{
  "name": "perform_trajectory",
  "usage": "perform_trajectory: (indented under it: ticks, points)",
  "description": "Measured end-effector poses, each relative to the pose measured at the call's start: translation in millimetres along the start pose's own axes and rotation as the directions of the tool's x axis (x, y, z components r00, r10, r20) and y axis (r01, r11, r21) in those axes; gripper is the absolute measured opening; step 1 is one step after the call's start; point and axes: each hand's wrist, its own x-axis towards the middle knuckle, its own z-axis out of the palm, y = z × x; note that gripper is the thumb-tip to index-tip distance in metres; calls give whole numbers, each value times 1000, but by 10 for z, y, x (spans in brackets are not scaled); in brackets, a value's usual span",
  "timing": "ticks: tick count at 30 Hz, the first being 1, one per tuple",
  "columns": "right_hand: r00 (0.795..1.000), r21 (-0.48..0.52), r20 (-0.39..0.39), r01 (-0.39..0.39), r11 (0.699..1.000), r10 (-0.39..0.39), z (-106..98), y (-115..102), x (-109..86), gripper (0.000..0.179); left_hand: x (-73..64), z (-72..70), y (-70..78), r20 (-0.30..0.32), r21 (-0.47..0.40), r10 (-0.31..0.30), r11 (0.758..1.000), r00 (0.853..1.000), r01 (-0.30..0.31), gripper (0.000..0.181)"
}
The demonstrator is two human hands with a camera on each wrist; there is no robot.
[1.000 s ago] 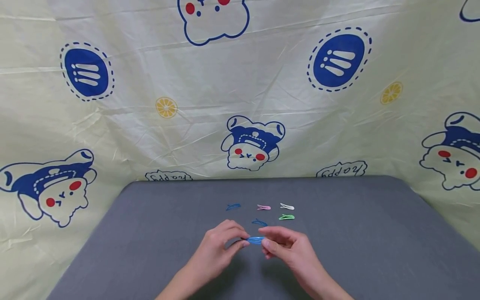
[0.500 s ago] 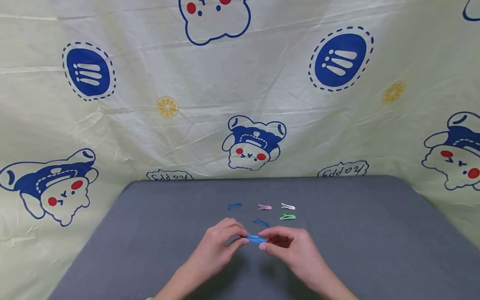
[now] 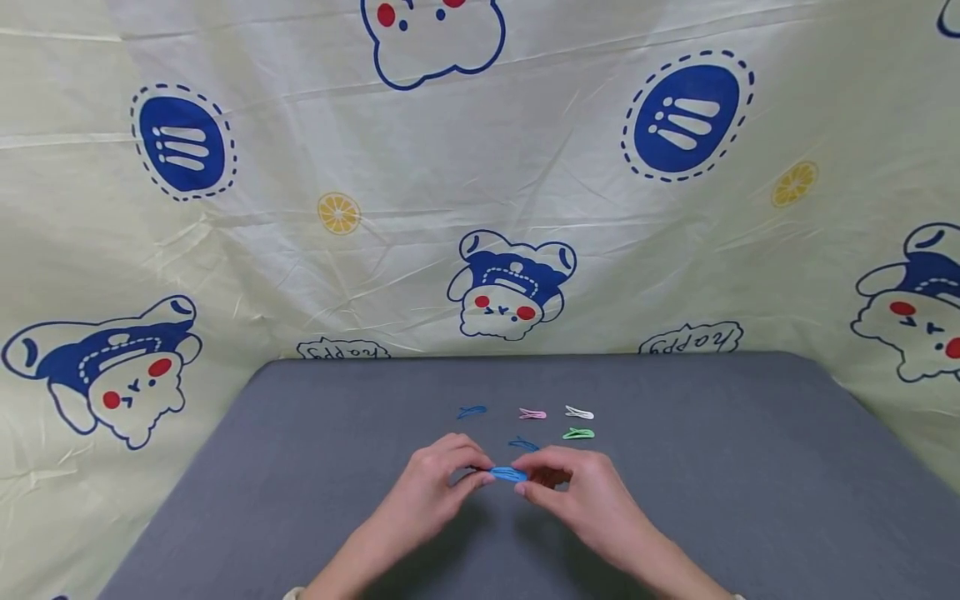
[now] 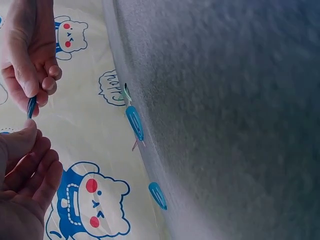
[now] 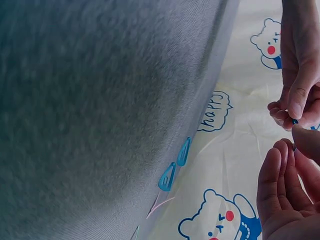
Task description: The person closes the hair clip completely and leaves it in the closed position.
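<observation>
Since both hands are busy with one tiny thing, that's where I'd look first: a blue hair clip, lower middle of the frame in the head view, held up off the gray counter. The left hand has finger and thumb clamped on one end, and the right hand pinches the other end the same way, so neither pair of fingertips is apart. The step looks to me like working the clip between two pinches. For that I'd grip only the very tips and press evenly, because a springy little clip like this could snap or twist out if one side pushes harder. Steady wrists and slow thumbs should help too (can't tell from here whether it's snapped flat or popped, as the wrist views only catch it edge-on or nearly hidden). Just behind the hands lies a second blue clip, so I'd mind the right knuckles around it. Farther up in the frame, a third blue clip sits left of a pink clip, then a white clip with a green clip just below it.
</observation>
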Motion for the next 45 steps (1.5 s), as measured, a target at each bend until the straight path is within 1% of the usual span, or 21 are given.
perform_trajectory:
  ticks: [3,9,11,14,18,21,25,29,32,36,40,43,45]
  points:
    - [999,-26,13,36,999,-36,8,31,44,15,4,-12,-27,32,13,-21,1000,999,21,12]
    - [991,-18,71,114,993,-112,49,90,133,12,-27,-33,-108,81,17,-81,997,993,80,11]
    - [989,-24,93,119,993,-116,61,102,163,11,-39,-41,-137,97,17,-102,995,990,100,10]
    - [987,-36,127,108,994,-103,79,115,201,10,-52,-57,-177,127,13,-136,991,983,136,8]
    - [980,-38,173,105,994,-97,109,139,254,9,-67,-81,-225,168,-8,-189,981,967,194,9]
    - [975,-36,197,112,993,-103,138,163,298,9,-77,-102,-262,193,-15,-215,975,957,222,10]
    - [971,-24,213,116,993,-108,188,197,358,10,-81,-128,-317,223,-21,-227,971,948,237,8]
    - [968,-29,223,123,992,-113,227,229,409,11,-86,-137,-382,254,-25,-225,971,941,239,7]
    - [964,-32,241,127,991,-115,248,252,448,10,-96,-136,-439,273,-18,-211,974,939,224,7]
    - [953,-38,280,132,990,-116,285,287,501,10,-112,-131,-511,301,3,-190,980,934,199,8]
    - [945,-70,303,152,986,-124,322,301,554,10,-110,-133,-570,343,9,-191,980,920,201,9]
    - [940,-87,315,165,983,-130,350,309,603,9,-103,-136,-615,367,11,-206,976,907,218,9]
    - [936,-87,326,167,982,-130,369,323,631,9,-102,-136,-644,374,18,-216,974,902,226,9]
